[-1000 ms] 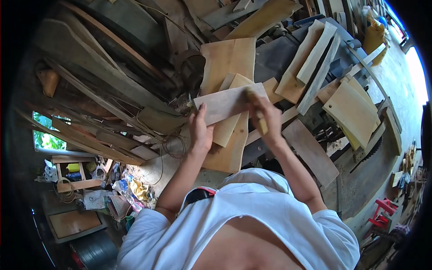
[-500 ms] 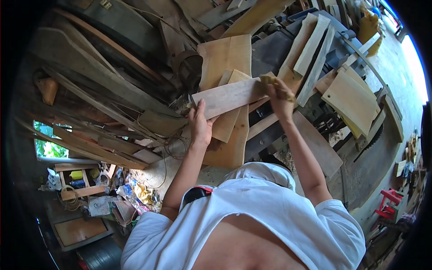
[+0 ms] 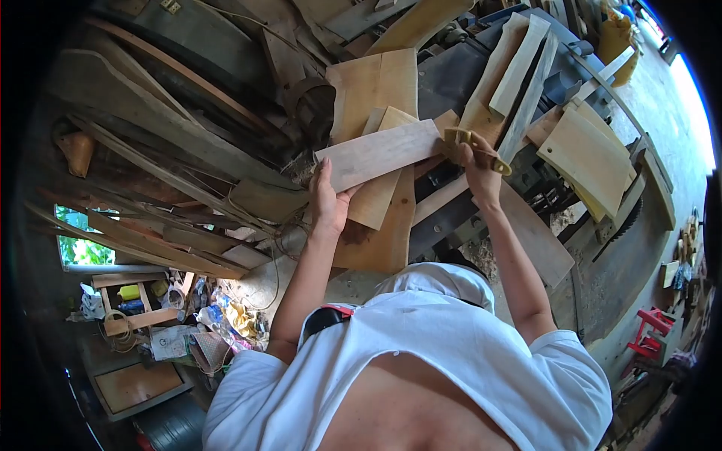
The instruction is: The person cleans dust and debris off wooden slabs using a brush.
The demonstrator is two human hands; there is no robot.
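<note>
My left hand (image 3: 330, 197) is closed on the left end of a pale, flat wooden board (image 3: 380, 154), with the thumb along its edge. The board slants up to the right over other planks. In my right hand (image 3: 481, 177) is a yellowish flat brush (image 3: 459, 140), its handle end with a hole showing past the fingers. The brush's wide end is right by the board's right end. Beneath the held board lie a narrow plank (image 3: 374, 204) and a wider light plank (image 3: 377, 79).
Long rough boards (image 3: 143, 94) lean in a stack at the left. Wooden pieces (image 3: 583, 154) lie on the machine at the right, near a toothed saw blade (image 3: 621, 233). A red stool (image 3: 651, 331) stands farther right. Assorted clutter (image 3: 226, 319) fills the lower left.
The brush has moved slightly right and down, off the board's right end, and my right hand has turned so its handle shows. My left hand and the board have shifted slightly left.
</note>
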